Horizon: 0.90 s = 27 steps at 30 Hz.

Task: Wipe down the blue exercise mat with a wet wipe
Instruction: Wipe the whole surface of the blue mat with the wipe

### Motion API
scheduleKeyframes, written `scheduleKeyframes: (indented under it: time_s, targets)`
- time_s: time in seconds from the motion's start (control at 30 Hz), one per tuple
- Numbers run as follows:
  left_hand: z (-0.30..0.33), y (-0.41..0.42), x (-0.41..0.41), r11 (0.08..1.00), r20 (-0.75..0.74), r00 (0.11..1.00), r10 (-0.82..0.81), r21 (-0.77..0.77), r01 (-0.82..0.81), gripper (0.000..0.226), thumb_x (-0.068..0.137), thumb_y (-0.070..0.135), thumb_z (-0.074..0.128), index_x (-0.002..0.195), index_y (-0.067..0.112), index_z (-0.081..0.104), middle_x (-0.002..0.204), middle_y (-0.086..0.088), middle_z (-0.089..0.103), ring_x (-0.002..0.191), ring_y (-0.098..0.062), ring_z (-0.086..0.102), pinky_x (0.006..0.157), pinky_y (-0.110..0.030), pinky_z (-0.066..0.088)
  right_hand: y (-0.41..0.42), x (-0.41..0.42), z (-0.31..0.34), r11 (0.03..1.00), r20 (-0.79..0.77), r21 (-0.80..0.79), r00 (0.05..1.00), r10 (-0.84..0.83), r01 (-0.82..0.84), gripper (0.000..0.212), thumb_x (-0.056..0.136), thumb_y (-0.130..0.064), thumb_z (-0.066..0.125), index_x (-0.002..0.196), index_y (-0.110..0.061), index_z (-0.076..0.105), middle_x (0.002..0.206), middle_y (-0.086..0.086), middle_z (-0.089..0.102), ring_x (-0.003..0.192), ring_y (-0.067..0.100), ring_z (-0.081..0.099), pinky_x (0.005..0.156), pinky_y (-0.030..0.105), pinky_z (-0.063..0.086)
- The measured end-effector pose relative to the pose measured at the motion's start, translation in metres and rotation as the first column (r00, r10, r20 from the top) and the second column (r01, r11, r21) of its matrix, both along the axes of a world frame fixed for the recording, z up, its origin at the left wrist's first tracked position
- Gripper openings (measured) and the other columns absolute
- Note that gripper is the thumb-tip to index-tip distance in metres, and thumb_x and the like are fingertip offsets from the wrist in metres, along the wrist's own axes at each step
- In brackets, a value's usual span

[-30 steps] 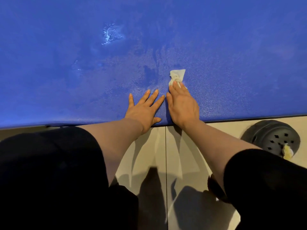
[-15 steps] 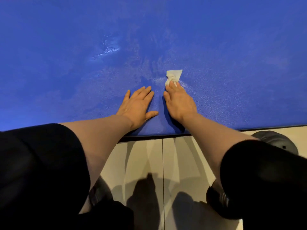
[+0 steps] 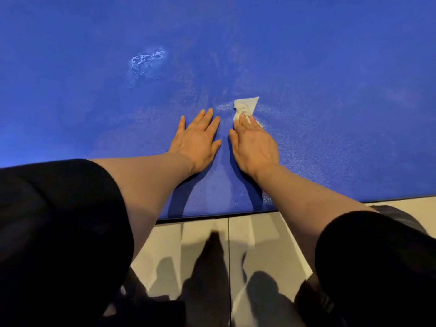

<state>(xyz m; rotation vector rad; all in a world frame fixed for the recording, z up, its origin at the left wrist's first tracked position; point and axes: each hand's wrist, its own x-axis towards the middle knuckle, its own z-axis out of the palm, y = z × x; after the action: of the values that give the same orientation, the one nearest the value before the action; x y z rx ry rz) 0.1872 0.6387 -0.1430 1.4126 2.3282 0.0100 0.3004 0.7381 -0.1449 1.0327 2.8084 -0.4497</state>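
The blue exercise mat (image 3: 330, 67) is filling the upper two thirds of the frame, its near edge running across the lower middle above pale floor tiles (image 3: 205, 234). The right hand (image 3: 256, 145) is pressing a crumpled wet wipe (image 3: 245, 107) flat against the mat at centre frame, fingers straight and close together on top of it, not pinching; most of the wipe is sticking out past the fingertips. The left hand (image 3: 197, 138) is lying just beside it, fingers straight and slightly spread, palm down on the mat, holding nothing.

Risks, as a judgement: the wipe is bunching into a small wad, so it is likely covering little area per stroke and could slip out from under the flat fingers. A whitish foamy smear (image 3: 146, 60) is sitting in the upper left of the frame, well apart from the wipe, and could get missed or only spread around. Damp streaks are showing around the hands, so the bracing left palm could slide. The thin mat could shift on the smooth tiles under a hard push.

No brand, label or writing is readable anywhere in view.
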Motion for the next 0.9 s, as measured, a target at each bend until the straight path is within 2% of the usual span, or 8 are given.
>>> scheduleKeyframes:
  time_s: [0.2,0.33,0.4,0.47,0.57,0.7,0.8,0.9]
  targets:
    - [-0.011,0.007,0.0,0.998,0.006,0.999,0.035,0.051,-0.035,0.059,0.103,0.041,0.035,0.155,0.021,0.015,0.163,0.001,0.008,0.15,-0.016,0.004,0.12,-0.048,0.001,0.032,-0.026,-0.005,0.997,0.068,-0.059,0.996,0.053,-0.049,0.052,0.107,-0.03,0.022,0.154,-0.01,0.016,0.163,0.003,0.008,0.15,0.019,0.002,0.118,0.03,0.007]
    - [-0.01,0.018,-0.003,0.991,-0.115,0.993,0.039,0.133,-0.023,0.044,0.099,0.033,0.043,0.139,0.014,0.044,0.145,-0.01,0.044,0.131,-0.03,0.041,0.111,-0.044,0.025,0.044,-0.035,-0.003,0.994,0.093,-0.094,0.993,0.068,-0.059,0.057,0.106,-0.033,0.021,0.155,-0.007,0.007,0.163,0.007,0.0,0.15,0.021,-0.004,0.119,0.029,-0.001]
    - [-0.009,0.027,-0.009,0.977,-0.156,0.986,0.053,0.215,-0.018,0.03,0.095,0.024,0.049,0.12,0.008,0.054,0.119,-0.015,0.056,0.105,-0.036,0.05,0.093,-0.042,0.035,0.034,-0.02,-0.008,0.994,0.031,-0.026,0.994,0.106,-0.105,0.055,0.106,-0.032,0.024,0.153,-0.003,0.018,0.161,0.013,0.012,0.149,0.028,0.009,0.121,0.035,0.006]
    - [-0.008,0.037,-0.02,0.964,-0.152,0.986,0.073,0.263,-0.031,0.029,0.092,0.019,0.053,0.115,0.003,0.056,0.111,-0.018,0.054,0.098,-0.038,0.049,0.085,-0.044,0.037,0.02,-0.003,-0.016,0.98,-0.02,0.058,0.981,0.191,-0.19,0.054,0.104,-0.031,0.025,0.146,0.001,0.035,0.153,0.018,0.033,0.143,0.034,0.029,0.119,0.043,0.021]
    - [-0.016,0.047,-0.037,0.963,-0.16,0.986,0.039,0.271,0.006,0.046,0.091,0.027,0.048,0.129,0.002,0.051,0.126,-0.019,0.05,0.112,-0.038,0.046,0.098,-0.046,0.034,0.03,-0.003,-0.02,0.979,-0.051,0.062,0.979,0.197,-0.194,0.056,0.102,-0.032,0.023,0.143,0.001,0.042,0.149,0.018,0.041,0.14,0.034,0.035,0.117,0.044,0.026]
    - [-0.032,0.041,-0.039,0.982,-0.13,0.991,0.023,0.189,0.002,0.06,0.098,0.035,0.032,0.151,0.008,0.027,0.158,-0.01,0.025,0.145,-0.027,0.022,0.12,-0.047,0.008,0.061,-0.041,-0.012,0.988,-0.011,-0.018,0.988,0.152,-0.152,0.054,0.106,-0.03,0.027,0.154,-0.006,0.016,0.162,0.009,0.01,0.15,0.024,0.006,0.12,0.03,0.002]
    - [-0.034,0.041,-0.035,0.973,-0.135,0.99,0.049,0.229,-0.017,0.066,0.089,0.038,0.024,0.144,0.006,0.042,0.15,-0.012,0.041,0.135,-0.031,0.036,0.115,-0.053,0.022,0.065,-0.05,-0.017,0.991,-0.018,-0.04,0.992,0.127,-0.127,0.056,0.106,-0.032,0.026,0.154,-0.004,0.014,0.162,0.012,0.007,0.15,0.026,0.002,0.12,0.032,-0.001]
    - [-0.029,0.053,-0.043,0.955,-0.164,0.985,0.051,0.295,0.0,0.054,0.086,0.034,0.032,0.124,0.004,0.056,0.129,-0.014,0.056,0.113,-0.032,0.047,0.104,-0.055,0.036,0.045,-0.028,-0.026,0.987,-0.097,0.056,0.983,0.156,-0.151,0.058,0.101,-0.034,0.025,0.146,0.001,0.036,0.153,0.019,0.034,0.143,0.035,0.027,0.119,0.043,0.02]
